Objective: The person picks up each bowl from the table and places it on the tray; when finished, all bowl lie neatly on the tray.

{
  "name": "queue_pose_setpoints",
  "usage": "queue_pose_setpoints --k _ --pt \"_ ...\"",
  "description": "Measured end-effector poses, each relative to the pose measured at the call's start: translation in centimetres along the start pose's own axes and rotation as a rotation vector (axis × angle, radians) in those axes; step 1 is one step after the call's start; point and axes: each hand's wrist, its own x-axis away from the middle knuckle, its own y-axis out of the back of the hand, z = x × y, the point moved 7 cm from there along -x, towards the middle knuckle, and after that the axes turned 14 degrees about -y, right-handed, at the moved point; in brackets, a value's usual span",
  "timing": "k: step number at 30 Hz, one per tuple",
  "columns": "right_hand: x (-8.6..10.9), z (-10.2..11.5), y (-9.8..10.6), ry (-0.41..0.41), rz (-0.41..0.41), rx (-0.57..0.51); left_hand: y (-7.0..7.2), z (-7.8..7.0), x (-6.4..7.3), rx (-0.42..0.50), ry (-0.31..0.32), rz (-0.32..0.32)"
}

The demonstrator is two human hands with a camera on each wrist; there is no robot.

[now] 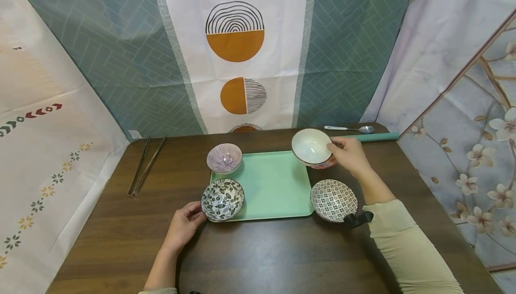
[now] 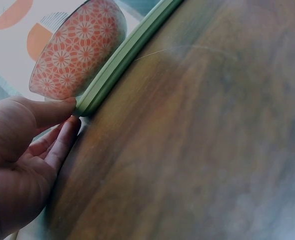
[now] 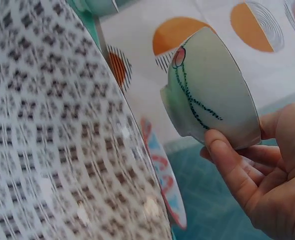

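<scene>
My right hand grips a white bowl by its right side, over the back right corner of a mint-green tray. Its pale outside has a pink bud and dark stems. Just below it, a red-and-blue patterned dish shows partly; the rest is hidden. Thumb and fingers of my left hand pinch the tray's front left corner. Beside that hand, a bowl with black leaves inside and red flowers outside sits on the tray.
A purple-striped bowl occupies the back left corner of the tray, and a brown-patterned bowl the front right. Metal tongs lie at the left. Behind my right hand are a spoon and a long teal object.
</scene>
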Motion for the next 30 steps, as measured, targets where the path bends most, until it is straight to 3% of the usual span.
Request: queue_pose_setpoints --k 4,15,30 --pt "-0.1 0.5 -2.3 -0.012 0.063 0.027 -0.1 0.2 0.0 0.005 0.017 0.006" --pt "0.0 2.1 -7.4 0.016 0.135 0.139 -0.1 0.4 0.0 0.01 0.028 0.008" --pt "-0.1 2.2 -13.3 -0.061 0.188 0.18 -0.1 0.0 0.0 0.011 0.0 0.005"
